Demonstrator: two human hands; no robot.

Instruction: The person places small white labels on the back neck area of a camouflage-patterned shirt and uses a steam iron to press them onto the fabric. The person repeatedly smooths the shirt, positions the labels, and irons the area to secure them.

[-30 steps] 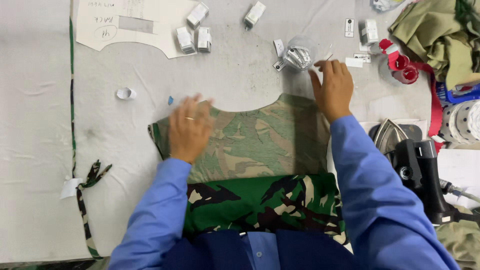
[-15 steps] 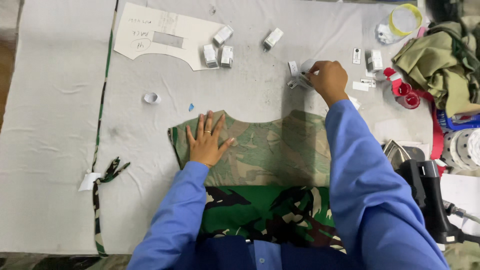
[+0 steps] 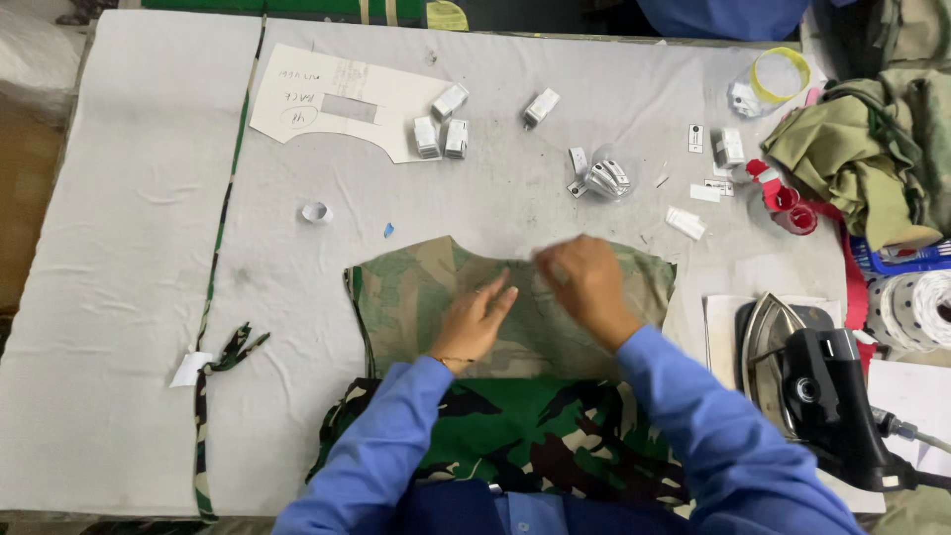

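A pale camouflage fabric piece (image 3: 416, 297) with a curved neckline lies on the grey padded table (image 3: 129, 297), overlapping a darker green camouflage cloth (image 3: 515, 436) at the near edge. My left hand (image 3: 477, 322) rests flat on the pale piece, fingers spread and pointing toward the right hand. My right hand (image 3: 584, 282) hovers over the top middle of the same piece. Its fingers are curled and blurred by motion, so whether something small sits between them is unclear. Both sleeves are blue.
A paper pattern (image 3: 337, 99) and several small white label bundles (image 3: 441, 134) lie at the back. An iron (image 3: 812, 391) stands on the right, with red cups (image 3: 792, 213), olive cloth (image 3: 862, 149), a yellow tape ring (image 3: 780, 74) and white rolls (image 3: 916, 307). A camouflage strip (image 3: 220, 287) runs down the left.
My right hand has come back from the label bundles at the back to the top of the pale fabric. My left hand has shifted right toward it.
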